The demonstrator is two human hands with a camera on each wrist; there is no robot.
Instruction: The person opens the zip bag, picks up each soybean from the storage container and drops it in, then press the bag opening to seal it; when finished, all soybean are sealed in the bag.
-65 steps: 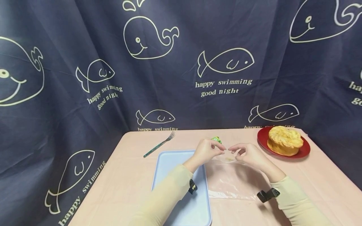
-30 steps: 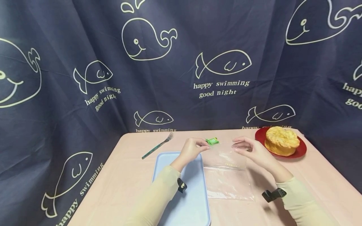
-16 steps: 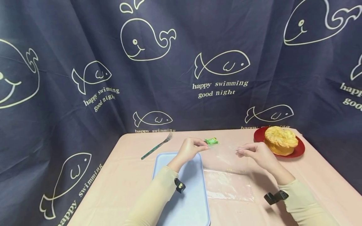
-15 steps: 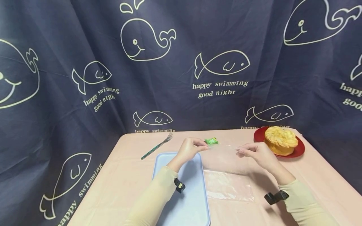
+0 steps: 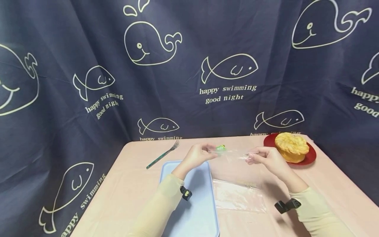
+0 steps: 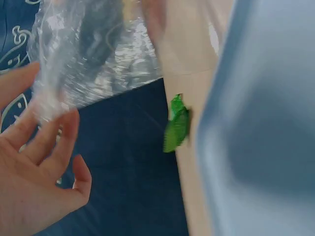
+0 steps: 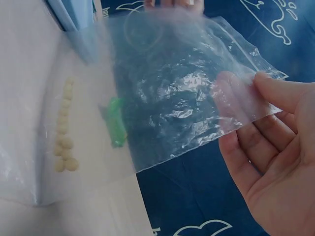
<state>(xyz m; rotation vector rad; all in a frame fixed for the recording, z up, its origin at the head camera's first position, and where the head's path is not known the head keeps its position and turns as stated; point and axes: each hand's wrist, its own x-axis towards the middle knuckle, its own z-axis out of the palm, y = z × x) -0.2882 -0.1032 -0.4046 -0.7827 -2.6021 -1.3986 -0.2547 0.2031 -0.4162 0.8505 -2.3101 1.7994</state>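
Observation:
Both hands hold a clear plastic bag (image 5: 237, 171) by its top edge, a little above the pink table (image 5: 136, 184). My left hand (image 5: 208, 152) pinches the left corner. My right hand (image 5: 250, 157) pinches the right corner between thumb and fingers. The lower part of the bag still lies on the table. In the left wrist view the crinkled bag (image 6: 93, 54) hangs over the left hand (image 6: 34, 177). From the right wrist the bag (image 7: 182, 98) is stretched out from the right hand (image 7: 275, 147). A small green packet (image 5: 220, 148) lies just behind the bag.
A light blue tray (image 5: 192, 204) lies under my left forearm. A green-handled fork (image 5: 161, 154) lies at the back left. A red plate (image 5: 309, 159) with a round golden bread (image 5: 291, 146) stands at the back right. A dark whale-print curtain (image 5: 177, 82) backs the table.
The two hands have moved apart along the bag's top edge and lifted it off the table, so the bag now stands stretched between them.

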